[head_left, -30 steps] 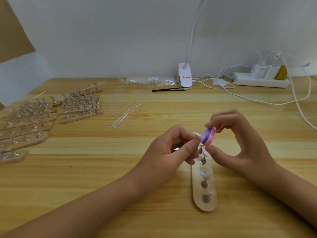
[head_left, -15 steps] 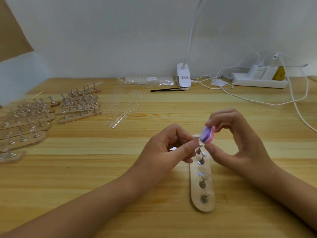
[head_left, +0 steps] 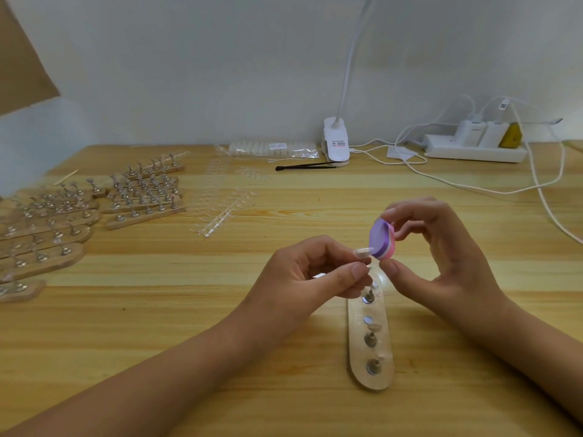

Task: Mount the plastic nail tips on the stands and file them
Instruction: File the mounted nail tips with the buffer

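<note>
Hands: two, both bare, raised just above the far end of the wooden stand strip (head_left: 356,329).
Left hand (head_left: 303,279): its fingers (head_left: 347,272) are closed narrowly, thumb and forefinger pinching one small peg that carries a nail tip.
Right hand (head_left: 441,257): thumb below and forefinger above pinch the file block; the other fingers are curled loosely behind it.
Nail tip (head_left: 362,252): one clear tip, held in the air over the strip's far end, its free end touching the file block's purple face.
File block (head_left: 383,239): one, purple and pink, tilted on edge, just right of the nail tip.
Wooden stand strip: one, lying flat on the bench (head_left: 157,310), running away from the person. Three upright metal pegs show on it, plus one bare round disc between them. Its far end is hidden under the hands.
Spare stands (head_left: 145,197): two clusters of wooden strips with pegs, well to the left of the strip; they overlap too much to count.
Clear tip racks (head_left: 220,212): several, far left of the strip; the number is unclear.
Clip lamp (head_left: 336,143): one, beyond the strip at the wall.
Power strip (head_left: 473,151): one, beyond and right, with three plugs.
</note>
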A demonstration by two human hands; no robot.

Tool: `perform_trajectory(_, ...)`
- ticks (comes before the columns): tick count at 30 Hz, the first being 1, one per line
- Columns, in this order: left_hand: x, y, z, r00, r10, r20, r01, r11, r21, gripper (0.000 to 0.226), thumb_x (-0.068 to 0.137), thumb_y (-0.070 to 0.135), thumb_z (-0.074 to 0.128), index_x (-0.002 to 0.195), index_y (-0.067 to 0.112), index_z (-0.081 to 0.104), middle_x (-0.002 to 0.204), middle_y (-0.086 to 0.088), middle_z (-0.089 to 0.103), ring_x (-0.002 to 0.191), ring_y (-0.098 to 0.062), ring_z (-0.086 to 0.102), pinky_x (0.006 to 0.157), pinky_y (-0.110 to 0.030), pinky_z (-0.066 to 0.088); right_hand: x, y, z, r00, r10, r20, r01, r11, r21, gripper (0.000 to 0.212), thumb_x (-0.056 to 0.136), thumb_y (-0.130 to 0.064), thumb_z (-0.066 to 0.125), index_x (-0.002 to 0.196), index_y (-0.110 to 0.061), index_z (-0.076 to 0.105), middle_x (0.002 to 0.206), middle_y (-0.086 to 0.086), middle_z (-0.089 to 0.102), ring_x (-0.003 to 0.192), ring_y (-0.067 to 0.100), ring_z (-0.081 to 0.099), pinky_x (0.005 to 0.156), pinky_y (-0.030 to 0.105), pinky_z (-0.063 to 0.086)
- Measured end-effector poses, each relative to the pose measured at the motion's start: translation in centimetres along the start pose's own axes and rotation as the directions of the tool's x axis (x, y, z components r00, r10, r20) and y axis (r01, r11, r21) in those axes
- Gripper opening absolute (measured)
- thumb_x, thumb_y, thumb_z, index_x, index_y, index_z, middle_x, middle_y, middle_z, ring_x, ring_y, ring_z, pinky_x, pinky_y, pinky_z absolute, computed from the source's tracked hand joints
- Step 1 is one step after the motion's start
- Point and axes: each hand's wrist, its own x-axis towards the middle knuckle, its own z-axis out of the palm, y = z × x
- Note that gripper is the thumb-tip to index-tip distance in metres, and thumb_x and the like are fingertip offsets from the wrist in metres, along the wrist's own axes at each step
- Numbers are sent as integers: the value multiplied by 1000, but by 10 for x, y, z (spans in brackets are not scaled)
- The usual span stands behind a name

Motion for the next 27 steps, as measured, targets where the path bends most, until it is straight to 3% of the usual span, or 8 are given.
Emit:
perform_trajectory(5,2,0,1,1000,-5,-24,5,1000,-17,8,81,23,68,87,22,73,83,-1,74,83,-13,72,72,-21,56,-1,3,-1,1000,-28,-4,28,1000,5,38,79,-23,69,112,-19,49,109,2,57,97,22,57,83,35,47)
perform_trajectory(10,2,0,0,999,7,-34,-7,1000,-8,4,80,23,68,83,24,70,77,2,73,77,-9,69,70,-19,54,-3,3,-1,1000,-2,-4,2,1000,14,53,78,-24,69,126,-20,46,108,2,56,98,20,57,88,30,47)
perform_trajectory(13,2,0,1,1000,11,-21,-11,1000,1,6,80,22,69,84,19,66,77,2,72,76,-9,69,71,-20,54,-2,1,0,1000,1,16,-1,1000,-5,47,79,-24,69,123,-16,52,110,4,55,98,22,57,87,33,48)
perform_trajectory(18,3,-1,1,1000,4,-27,-5,1000,-17,5,78,22,71,81,25,69,86,-7,73,82,-18,70,73,-25,56,-3,-3,3,994,-65,89,67,998,-15,43,79,-22,69,119,-17,55,111,3,57,100,25,58,81,40,51)
perform_trajectory(27,2,1,2,1000,-7,-16,6,998,-65,6,77,21,72,80,26,71,86,-5,75,84,-17,72,73,-23,57,-1,-3,3,998,-41,53,42,999,-24,41,81,-22,67,120,-14,58,112,2,58,102,23,57,80,39,50)
